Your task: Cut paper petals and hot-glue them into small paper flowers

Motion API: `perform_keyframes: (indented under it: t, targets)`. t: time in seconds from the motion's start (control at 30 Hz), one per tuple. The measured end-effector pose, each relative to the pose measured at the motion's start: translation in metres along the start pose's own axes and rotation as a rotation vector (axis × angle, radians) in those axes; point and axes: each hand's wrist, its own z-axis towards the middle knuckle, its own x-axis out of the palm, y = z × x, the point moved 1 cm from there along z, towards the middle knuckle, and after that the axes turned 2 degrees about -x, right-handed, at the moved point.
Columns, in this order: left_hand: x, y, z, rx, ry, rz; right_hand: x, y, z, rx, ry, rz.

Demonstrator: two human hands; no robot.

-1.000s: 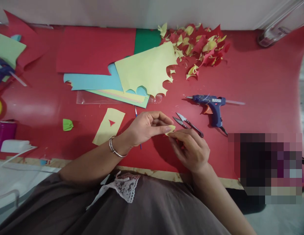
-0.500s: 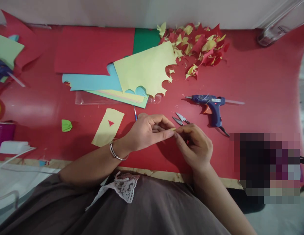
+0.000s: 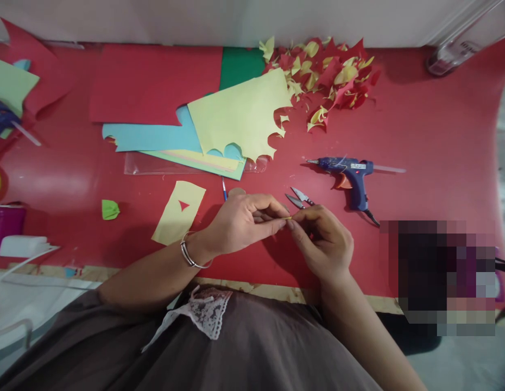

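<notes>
Between my fingertips is a tiny yellow paper piece (image 3: 289, 218), mostly hidden. My left hand (image 3: 252, 220) pinches it from the left, and my right hand (image 3: 323, 236) pinches it from the right, the fingertips touching. Just beyond my right hand lie small open scissors (image 3: 300, 198), their handles covered by it. A blue pen-like tool (image 3: 224, 188) sticks out behind my left hand. Left of that hand, a yellow paper strip (image 3: 179, 212) with a small red triangle (image 3: 183, 206) rests on the red table (image 3: 423, 125).
A blue glue gun (image 3: 350, 174) lies right of the scissors. Colored sheets (image 3: 155, 81) and a pile of red and yellow scraps (image 3: 329, 70) lie at the back. A green paper piece (image 3: 110, 209) is at left; another glue gun (image 3: 4, 119) is at the far left.
The yellow piece has turned and now shows as a thinner sliver. My left hand has shifted down slightly, exposing more of a round object behind it.
</notes>
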Motion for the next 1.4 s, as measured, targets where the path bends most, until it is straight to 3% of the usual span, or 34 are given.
perform_keyframes:
  t: [0.53, 0.73, 1.0, 1.2, 1.4]
  targets:
    - [-0.006, -0.007, 0.001, -0.028, 0.095, 0.046, -0.002, 0.001, -0.001, 0.04, 0.064, 0.058]
    - [-0.004, 0.0, 0.0, -0.003, 0.124, 0.035, -0.003, 0.0, -0.002, 0.05, 0.086, 0.074]
    - [-0.005, -0.007, 0.0, 0.076, 0.206, 0.145, -0.004, -0.001, -0.003, 0.073, 0.139, 0.117]
    - [-0.01, -0.003, 0.001, 0.129, 0.311, 0.066, -0.006, 0.0, -0.005, 0.117, 0.16, 0.231]
    - [-0.01, -0.006, 0.001, 0.135, 0.294, 0.172, -0.005, -0.001, -0.006, 0.112, 0.152, 0.195]
